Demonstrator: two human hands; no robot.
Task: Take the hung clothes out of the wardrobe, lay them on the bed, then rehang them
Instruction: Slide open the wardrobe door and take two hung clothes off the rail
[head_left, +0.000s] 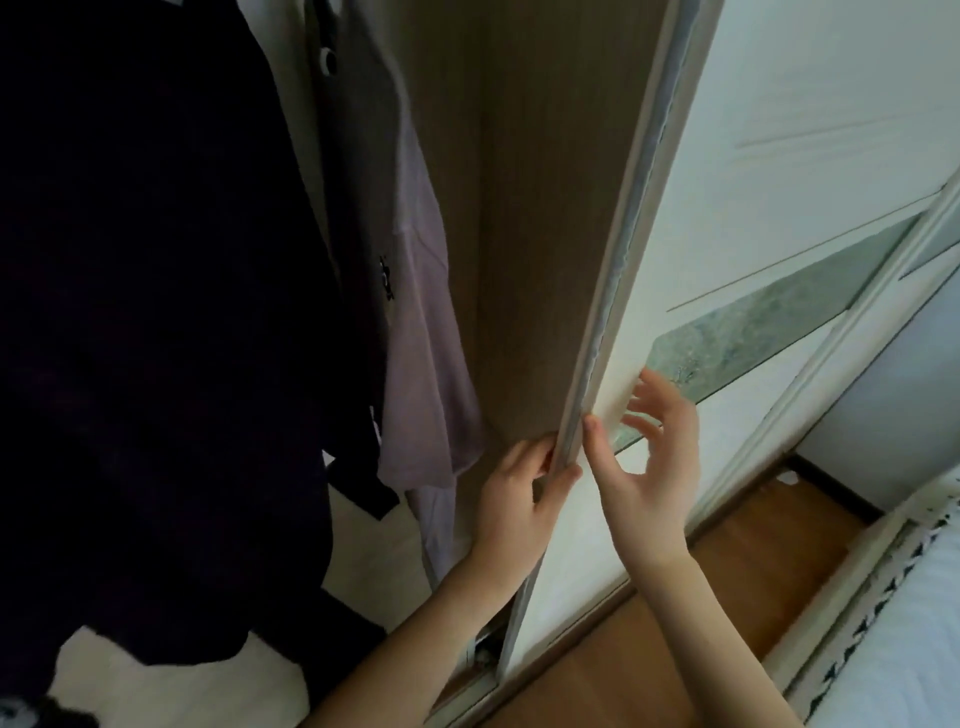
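- Head view looked down into the open wardrobe (545, 208), its wood-grain inner wall showing between the clothes and the door.
- The hung clothes were inside, on the left. A dark garment (156, 312) filled most of that side, too dark for its cut to be made out.
- Behind it hung a grey garment (358, 156) with black marks, mostly covered, and a lilac shirt (421, 338) nearest the wall. All three ran out of frame at the top.
- The left hand (511, 499) held the leading edge of the white sliding door (727, 208). Its fingers curled round behind the edge, partly hidden there, with the thumb on the front: a closed grip on the door.
- The right hand (649, 452) was just above it. The thumb tip pressed the same edge, and the fingers were spread loosely over the door's face and blurred. This grip was open and enclosed nothing.
- A greenish band (769, 322) crossed the door, partly hidden behind the right hand.
- Below lay a wooden floor (675, 623).
- The bed (909, 649) was cut off at the lower right corner, with white bedding and a dark-patterned trim.
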